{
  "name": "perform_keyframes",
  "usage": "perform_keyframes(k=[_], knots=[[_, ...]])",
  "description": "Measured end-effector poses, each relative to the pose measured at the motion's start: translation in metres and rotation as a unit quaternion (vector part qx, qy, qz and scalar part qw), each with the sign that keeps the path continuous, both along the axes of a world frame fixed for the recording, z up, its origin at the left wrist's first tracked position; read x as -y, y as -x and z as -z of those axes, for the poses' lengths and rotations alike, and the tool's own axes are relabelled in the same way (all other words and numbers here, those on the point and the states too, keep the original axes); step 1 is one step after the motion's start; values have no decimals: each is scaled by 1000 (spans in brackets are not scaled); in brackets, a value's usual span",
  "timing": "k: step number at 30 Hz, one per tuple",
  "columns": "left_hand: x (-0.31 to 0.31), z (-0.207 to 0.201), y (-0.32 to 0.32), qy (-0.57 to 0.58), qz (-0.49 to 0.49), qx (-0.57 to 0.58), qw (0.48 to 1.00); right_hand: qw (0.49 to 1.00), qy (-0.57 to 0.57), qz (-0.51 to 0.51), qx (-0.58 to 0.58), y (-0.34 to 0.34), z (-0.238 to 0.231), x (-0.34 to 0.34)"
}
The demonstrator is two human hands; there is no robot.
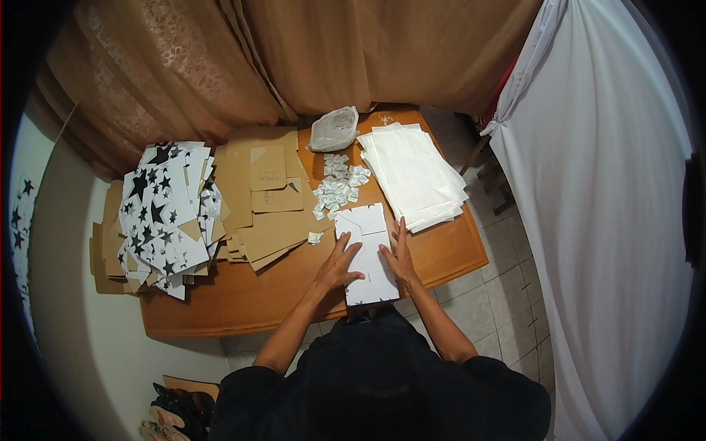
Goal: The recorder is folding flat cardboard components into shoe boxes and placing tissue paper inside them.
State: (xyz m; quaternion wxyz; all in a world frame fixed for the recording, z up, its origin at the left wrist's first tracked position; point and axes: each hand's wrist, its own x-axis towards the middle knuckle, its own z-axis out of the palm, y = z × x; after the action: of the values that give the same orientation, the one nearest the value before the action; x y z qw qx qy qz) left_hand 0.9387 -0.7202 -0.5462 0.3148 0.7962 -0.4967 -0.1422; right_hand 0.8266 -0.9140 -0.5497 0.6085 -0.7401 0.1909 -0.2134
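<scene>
Near the front edge of the wooden tabletop [243, 309], both hands are pressing flat, fingers spread open, on a white folded paper sheet [368, 253]: left hand [337, 268], right hand [401, 259]; white paper stack [415, 176] is lying behind.

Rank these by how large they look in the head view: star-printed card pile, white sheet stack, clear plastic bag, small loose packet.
1. Star-printed card pile
2. White sheet stack, nearly as large, so uncertain
3. Clear plastic bag
4. Small loose packet

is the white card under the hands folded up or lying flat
Lying flat: the white card is spread on the table, both the left hand and right hand pressing down on it.
</scene>
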Motion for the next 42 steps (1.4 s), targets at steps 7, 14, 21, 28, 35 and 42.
perform_keyframes(k=[7,14,21,28,35,42], knots=[[32,0,-12,85,-131,-11,988,936,-56,-54,-343,40,23,16],[67,-7,-53,-62,-257,-83,961,852,-243,-128,-445,61,2,2],[47,-27,-76,-24,-228,-115,967,891,-266,-80,-360,57,-10,1],[13,-117,-60,140,-277,-110,944,987,60,-100,-107,33,-57,44],[-17,-152,-43,256,-261,-129,922,968,190,65,-149,13,-151,33],[-46,-113,-25,262,-265,-223,901,984,134,107,-44,12,-117,34]])
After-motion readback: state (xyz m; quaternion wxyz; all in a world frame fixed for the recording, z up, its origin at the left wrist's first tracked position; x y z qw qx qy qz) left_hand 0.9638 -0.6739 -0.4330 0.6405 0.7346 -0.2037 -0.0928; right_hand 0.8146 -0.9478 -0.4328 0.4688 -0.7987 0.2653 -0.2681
